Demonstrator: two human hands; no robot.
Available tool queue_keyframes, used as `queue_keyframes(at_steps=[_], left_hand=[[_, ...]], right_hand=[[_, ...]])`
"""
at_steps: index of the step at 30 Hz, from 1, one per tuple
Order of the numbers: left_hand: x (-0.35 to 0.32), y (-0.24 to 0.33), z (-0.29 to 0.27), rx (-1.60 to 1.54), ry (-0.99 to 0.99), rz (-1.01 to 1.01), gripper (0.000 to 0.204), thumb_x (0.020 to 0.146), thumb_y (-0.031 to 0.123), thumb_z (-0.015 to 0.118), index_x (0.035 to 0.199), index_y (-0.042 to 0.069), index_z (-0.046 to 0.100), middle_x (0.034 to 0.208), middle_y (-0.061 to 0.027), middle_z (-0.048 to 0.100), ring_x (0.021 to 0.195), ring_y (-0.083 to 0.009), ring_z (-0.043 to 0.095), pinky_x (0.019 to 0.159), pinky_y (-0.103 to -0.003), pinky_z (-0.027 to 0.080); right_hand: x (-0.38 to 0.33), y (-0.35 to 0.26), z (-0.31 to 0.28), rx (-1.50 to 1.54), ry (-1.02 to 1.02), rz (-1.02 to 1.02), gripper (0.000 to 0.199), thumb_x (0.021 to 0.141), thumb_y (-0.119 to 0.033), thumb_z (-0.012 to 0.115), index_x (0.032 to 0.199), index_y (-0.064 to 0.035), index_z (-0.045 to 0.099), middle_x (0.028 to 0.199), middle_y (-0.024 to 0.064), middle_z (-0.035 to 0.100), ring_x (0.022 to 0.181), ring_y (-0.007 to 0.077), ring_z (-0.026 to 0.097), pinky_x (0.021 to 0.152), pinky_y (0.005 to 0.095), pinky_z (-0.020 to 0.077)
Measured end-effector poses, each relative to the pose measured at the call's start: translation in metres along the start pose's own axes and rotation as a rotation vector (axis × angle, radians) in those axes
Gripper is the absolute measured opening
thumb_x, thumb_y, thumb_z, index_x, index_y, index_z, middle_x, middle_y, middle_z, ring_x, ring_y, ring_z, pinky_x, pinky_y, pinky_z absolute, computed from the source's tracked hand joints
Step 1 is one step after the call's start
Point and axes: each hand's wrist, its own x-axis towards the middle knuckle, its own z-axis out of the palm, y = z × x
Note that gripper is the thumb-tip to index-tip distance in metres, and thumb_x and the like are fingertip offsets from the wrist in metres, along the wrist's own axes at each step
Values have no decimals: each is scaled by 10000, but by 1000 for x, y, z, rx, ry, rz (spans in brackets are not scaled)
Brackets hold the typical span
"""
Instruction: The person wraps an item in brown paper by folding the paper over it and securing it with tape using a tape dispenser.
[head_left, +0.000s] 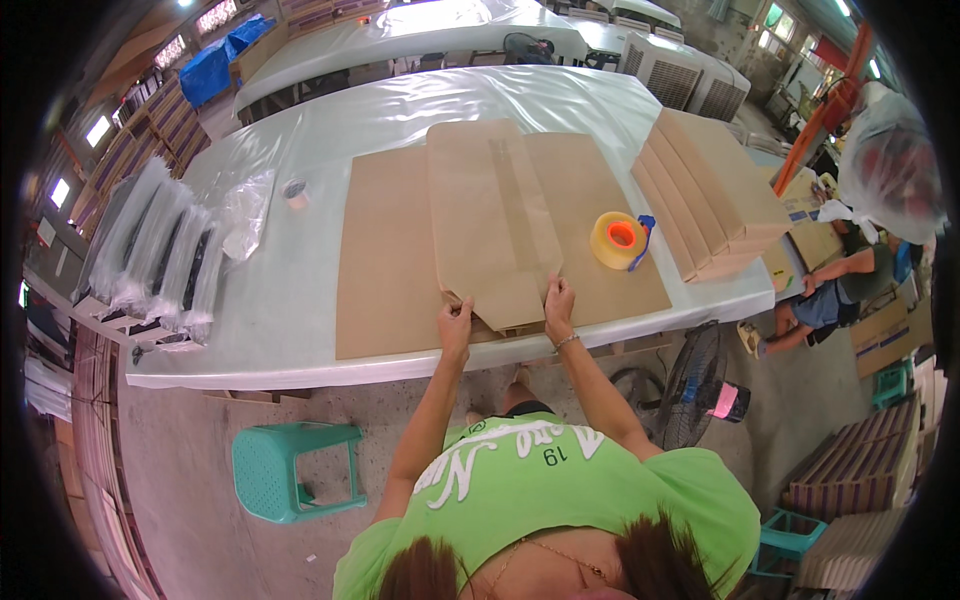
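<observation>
A flat brown cardboard box lies lengthwise in front of me, its near end partly open with flaps showing. Under it is a wide brown cardboard sheet on the table. My left hand pinches the left corner of the box's near end, and my right hand grips the right corner. Between my hands a flap slopes down toward the table edge. To the right of the box sits a tape dispenser with a yellowish roll, an orange core and a blue part, apart from my hands.
Several closed cardboard boxes stand in a row at the right. Plastic-wrapped dark items line the table's left end, near a small tape roll. A green stool and a black fan stand on the floor. Another person sits at far right.
</observation>
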Motion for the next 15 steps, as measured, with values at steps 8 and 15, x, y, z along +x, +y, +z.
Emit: queue_keyframes(at_steps=[8,15], left_hand=[[-14,1,9,-69,9,-28,288,894,245,670,909,-33,594,798,-44,603,714,-107,538,639,-262,446],[-7,-7,8,-17,27,-22,304,892,262,674,919,-31,596,803,-40,593,715,-110,524,654,-254,437]], right_hand=[[-4,5,-8,-41,-50,-14,381,989,-295,507,723,-25,471,658,-23,401,649,89,334,572,279,338],[-3,0,-5,-86,-43,10,412,994,-322,491,726,-10,463,634,4,413,632,99,342,565,295,347]])
